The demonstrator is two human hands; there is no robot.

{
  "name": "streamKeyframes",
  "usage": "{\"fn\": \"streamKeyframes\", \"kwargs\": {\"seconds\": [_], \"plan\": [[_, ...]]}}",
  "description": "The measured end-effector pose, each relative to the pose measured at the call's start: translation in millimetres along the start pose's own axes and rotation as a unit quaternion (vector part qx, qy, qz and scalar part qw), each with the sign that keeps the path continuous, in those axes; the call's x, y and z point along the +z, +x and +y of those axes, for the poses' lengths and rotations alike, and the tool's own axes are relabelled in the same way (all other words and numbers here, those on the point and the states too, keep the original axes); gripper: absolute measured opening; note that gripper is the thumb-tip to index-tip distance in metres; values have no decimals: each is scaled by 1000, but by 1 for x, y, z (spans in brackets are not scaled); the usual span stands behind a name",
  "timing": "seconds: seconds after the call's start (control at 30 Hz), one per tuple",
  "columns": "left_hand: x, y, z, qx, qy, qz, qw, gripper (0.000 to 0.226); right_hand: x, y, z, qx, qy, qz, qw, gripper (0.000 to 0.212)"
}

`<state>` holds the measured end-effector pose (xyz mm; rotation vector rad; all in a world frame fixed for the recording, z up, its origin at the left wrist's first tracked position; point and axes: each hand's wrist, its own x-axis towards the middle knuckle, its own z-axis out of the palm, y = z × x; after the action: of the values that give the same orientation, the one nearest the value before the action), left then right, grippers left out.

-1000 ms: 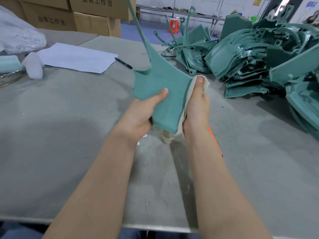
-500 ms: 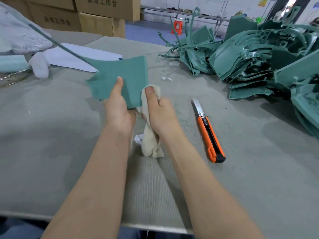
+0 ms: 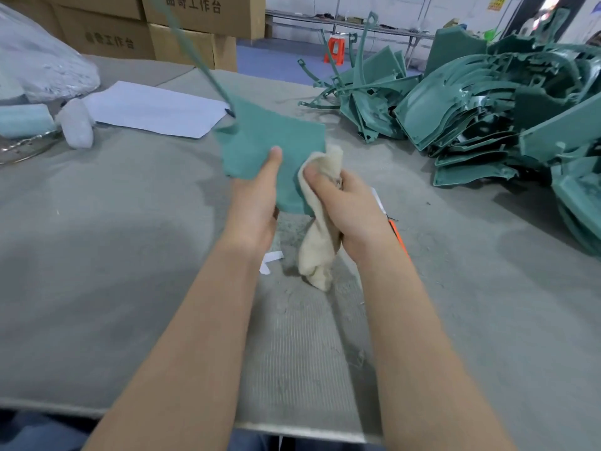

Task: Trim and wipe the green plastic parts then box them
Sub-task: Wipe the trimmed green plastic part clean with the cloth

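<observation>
Head view. Reaching in from 6 o'clock with both bare forearms, hands meeting just above the centre. Grips the green plastic part with the left hand, thumb laid straight up the near face, fingers behind the panel and out of sight. Clutches a cream cloth in the right hand, fingers curled round it, thumb pressing the bunched top against the part's right edge, loose tail hanging at 6 o'clock of the hand.

Holds the part up off the grey table, flat panel at 12 o'clock of the left hand and 11 o'clock of the right, touching both. Thin curved stem rising from the panel's upper left corner toward 11 o'clock, out past the top edge.

Heaped at 2 to 3 o'clock of the hands, well apart: more green parts. Just beside the right wrist at 4 o'clock, mostly hidden by it: an orange utility knife. At 10 o'clock: a white sheet of paper, with a clear plastic bag further toward 9 o'clock.

Stacked at 11 to 12 o'clock beyond the table: cardboard boxes printed in dark characters, "曲奇工作台" on the clearest, blurred on the box to its left. Far off at 1 o'clock: a yellow sign, too small to read.
</observation>
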<state>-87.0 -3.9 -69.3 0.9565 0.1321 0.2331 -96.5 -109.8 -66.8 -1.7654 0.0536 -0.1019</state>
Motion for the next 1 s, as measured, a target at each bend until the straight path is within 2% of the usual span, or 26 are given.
{"fn": "streamKeyframes", "kwargs": {"seconds": [0.07, 0.17, 0.23, 0.3, 0.43, 0.5, 0.57, 0.7, 0.77, 0.83, 0.87, 0.93, 1.0], "plan": [[4, -3, -3, 65, 140, -19, 988, 20, -3, 0, -4, -20, 28, 41, 999, 24], [-2, -5, -3, 145, 310, -51, 938, 54, -24, 3, -10, 22, 183, 152, 971, 24], [-6, -1, -2, 113, 284, -50, 951, 53, -40, 4, -11, 51, 324, 195, 924, 19], [-10, 5, -3, 48, 248, -32, 967, 44, -49, 4, -9, 55, 413, 201, 887, 19], [-14, 5, -7, 6, 334, -80, 939, 17, -52, 4, -9, 52, 485, 176, 855, 12], [-15, 5, -9, 2, 354, -114, 928, 21, -51, 5, -8, 53, 481, 158, 860, 13], [-14, 4, -9, 11, 340, -116, 933, 25, -49, 6, -6, 56, 477, 162, 862, 14], [-13, 3, -9, 35, 284, -56, 956, 12, -49, 8, -3, 64, 488, 171, 853, 13], [-13, 4, -8, 73, 317, -5, 946, 22, -50, 8, -3, 59, 487, 171, 855, 15], [-13, 3, -2, 88, 295, 44, 950, 38, -49, 7, -4, 56, 474, 163, 863, 18], [-14, 2, 4, 74, 251, 44, 964, 45, -49, 6, -5, 49, 450, 163, 877, 18], [-16, 2, 13, 15, 105, -35, 994, 56, -50, 6, -4, 22, 361, 176, 916, 18], [-17, 1, 21, -46, -42, -124, 990, 64, -49, 5, -4, -8, 228, 196, 954, 26]]}}
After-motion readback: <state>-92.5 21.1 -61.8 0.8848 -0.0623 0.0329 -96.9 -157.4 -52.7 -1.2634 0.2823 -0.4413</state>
